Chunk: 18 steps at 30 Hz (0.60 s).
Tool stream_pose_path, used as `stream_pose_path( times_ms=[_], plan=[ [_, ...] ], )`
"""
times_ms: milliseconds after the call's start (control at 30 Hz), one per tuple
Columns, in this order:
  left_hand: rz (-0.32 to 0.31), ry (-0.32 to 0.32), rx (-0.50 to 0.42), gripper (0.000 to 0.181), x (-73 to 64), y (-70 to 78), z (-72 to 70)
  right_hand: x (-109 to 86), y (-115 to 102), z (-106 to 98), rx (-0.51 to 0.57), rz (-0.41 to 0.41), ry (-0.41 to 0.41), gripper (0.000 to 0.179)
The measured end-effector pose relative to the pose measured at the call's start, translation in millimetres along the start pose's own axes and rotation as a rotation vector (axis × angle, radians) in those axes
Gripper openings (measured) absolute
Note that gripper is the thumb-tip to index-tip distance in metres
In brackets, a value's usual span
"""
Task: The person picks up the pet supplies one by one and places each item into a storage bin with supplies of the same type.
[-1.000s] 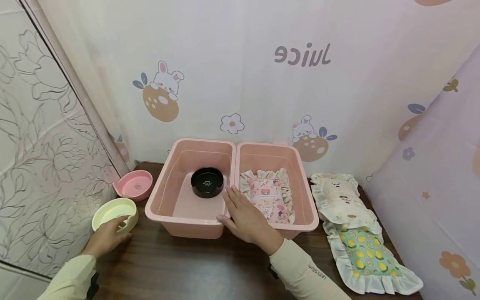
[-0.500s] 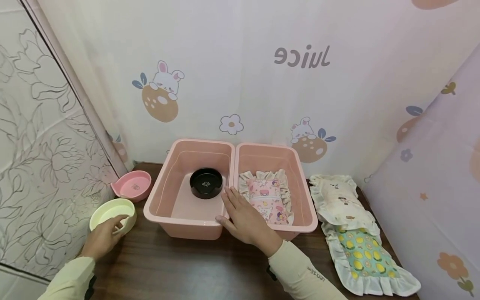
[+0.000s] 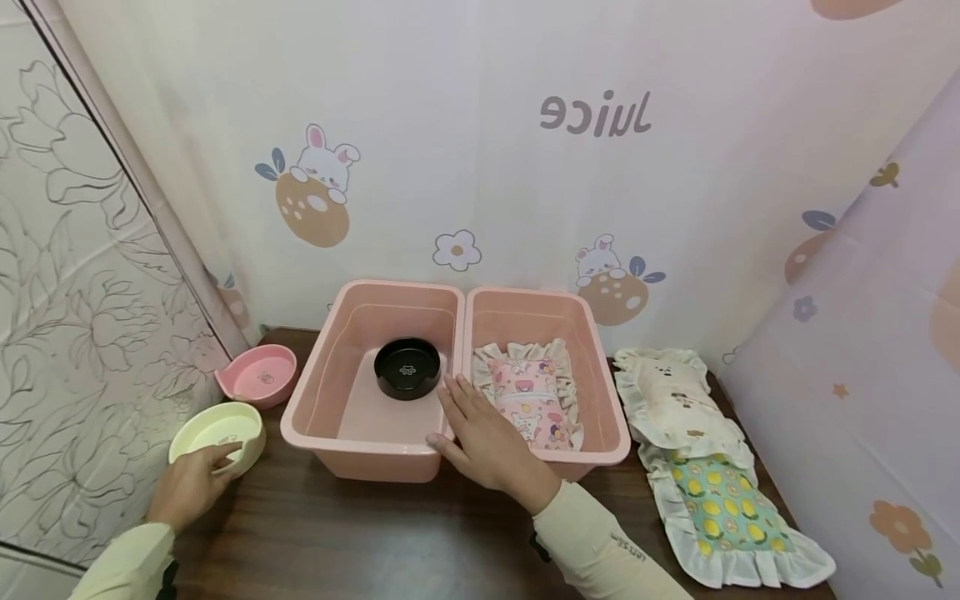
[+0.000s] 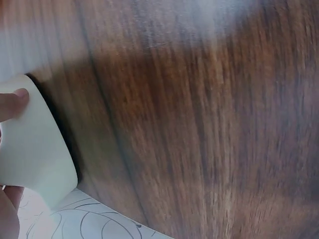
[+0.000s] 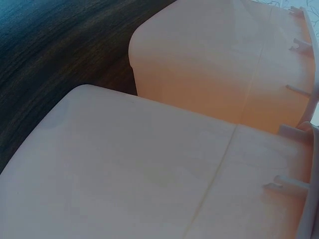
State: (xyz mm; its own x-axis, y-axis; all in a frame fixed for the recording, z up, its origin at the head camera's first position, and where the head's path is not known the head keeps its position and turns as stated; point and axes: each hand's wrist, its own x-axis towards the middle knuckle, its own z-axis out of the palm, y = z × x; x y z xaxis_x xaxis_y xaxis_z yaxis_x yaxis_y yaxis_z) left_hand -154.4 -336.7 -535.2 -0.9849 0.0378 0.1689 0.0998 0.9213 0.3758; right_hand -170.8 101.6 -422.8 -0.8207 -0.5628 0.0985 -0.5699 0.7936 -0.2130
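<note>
Pale-yellow bowl sits pinched in your left hand, your right hand straight-fingered. Grasping seems the step; lifting should stay level

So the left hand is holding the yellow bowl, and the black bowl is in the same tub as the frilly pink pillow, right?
Not quite: the black bowl isn't in with the frilly pink pillow. The head view shows it in the left pink tub. The left hand is indeed holding the yellow bowl.
</note>
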Motion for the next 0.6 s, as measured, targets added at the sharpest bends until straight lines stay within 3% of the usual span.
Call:
stream_pose_path(
  times_ms=[400,600],
  plan=[
    [0.023,0.098,-0.076,0.043,-12.8,5.3,-17.8,0.0,0,2,-0.004,-0.013,0.012,0.074],
    [0.036,0.135,-0.104,0.042,-18.7,16.5,-33.7,-0.3,0,2,-0.005,-0.013,0.015,0.074]
  ],
)
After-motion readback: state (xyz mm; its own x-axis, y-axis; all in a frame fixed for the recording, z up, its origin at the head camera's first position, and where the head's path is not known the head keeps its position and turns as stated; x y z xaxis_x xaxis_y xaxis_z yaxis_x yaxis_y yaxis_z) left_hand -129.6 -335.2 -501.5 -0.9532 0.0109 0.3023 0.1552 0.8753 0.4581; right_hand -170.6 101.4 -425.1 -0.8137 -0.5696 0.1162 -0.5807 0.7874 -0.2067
